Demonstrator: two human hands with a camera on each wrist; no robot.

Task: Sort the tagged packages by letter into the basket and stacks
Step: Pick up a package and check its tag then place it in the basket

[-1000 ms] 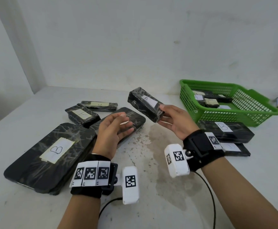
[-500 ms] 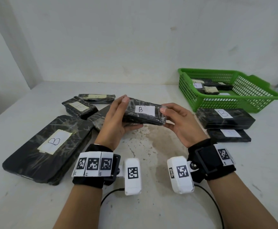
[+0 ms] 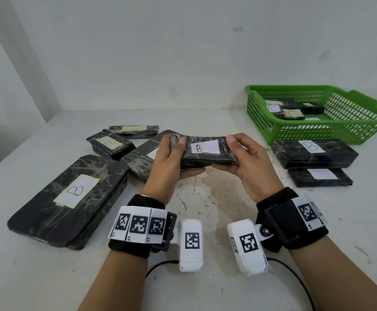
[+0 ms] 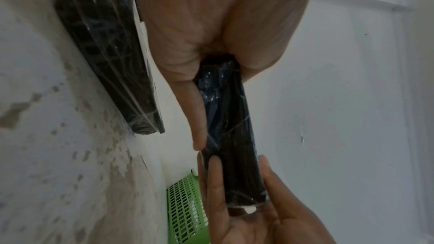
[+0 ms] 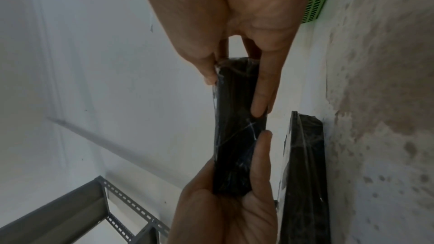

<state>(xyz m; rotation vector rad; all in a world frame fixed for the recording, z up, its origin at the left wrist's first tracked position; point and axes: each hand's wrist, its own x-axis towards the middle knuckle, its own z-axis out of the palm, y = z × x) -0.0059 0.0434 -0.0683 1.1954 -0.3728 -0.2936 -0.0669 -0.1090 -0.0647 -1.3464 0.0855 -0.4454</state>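
Both hands on one small black film-wrapped package [image 3: 207, 151], held level above the white tabletop [image 3: 205, 288] near its middle. White label on top reads "B". Left hand [image 3: 171, 162] grips the left end, thumb on top, fingers curled under. Right hand [image 3: 248, 164] pinches the right end, thumb on the top edge, fingers beneath.

Other labels readable in the head view:
- Large flat black wrapped package [image 3: 70, 198] at left: "B".
- Small black wrapped package [image 3: 110, 143] behind it: "A". The long thin one [image 3: 133, 130] at the back has a label, writing too faint to read.
- Black wrapped package [image 3: 313, 152] in front of the green plastic mesh basket [image 3: 362, 122]: "B". The flatter one [image 3: 320, 177] nearer the camera, touching it or just beside it: faint, can't read.
- In the basket: packages tagged "A" and "C"; the rest are unreadable.
- Both wristbands and white camera housings carry square black-and-white fiducial markers.

View differences:
- Left wrist view shows the package's dark side edge, no label, right fingers [image 4: 216, 173] wrapped at the far end, basket mesh below.
- Right wrist view shows a grey perforated steel shelf frame [image 5: 105, 207] off the table, not in the head view, plus a table-resting package [image 5: 305, 173] edge-on.
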